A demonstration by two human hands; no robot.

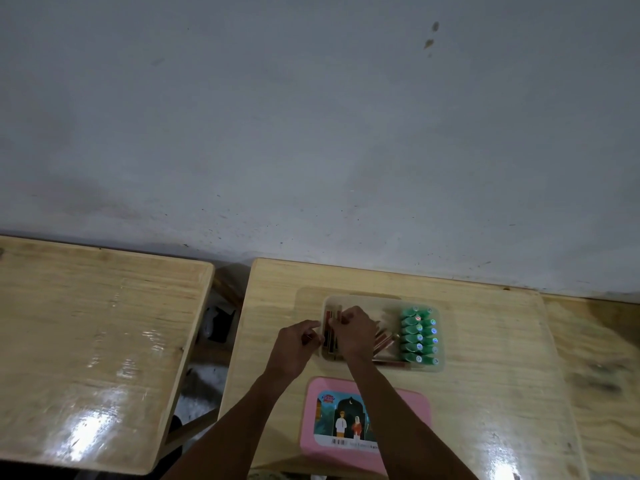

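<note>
My right hand [353,332] is curled round the slim dark packets [330,329], which stand at the left end of the clear box [367,298] on the bench [485,341]. My left hand [298,342] curls beside the box's left wall; whether it pinches anything I cannot tell. I'd best square the packets upright against that wall, gently, away from the green-capped bottles [417,336].

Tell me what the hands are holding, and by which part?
The right hand grips the dark red packs by their top ends, inside the clear box. The left hand curls beside the box's rim; whether it holds anything cannot be told.
</note>
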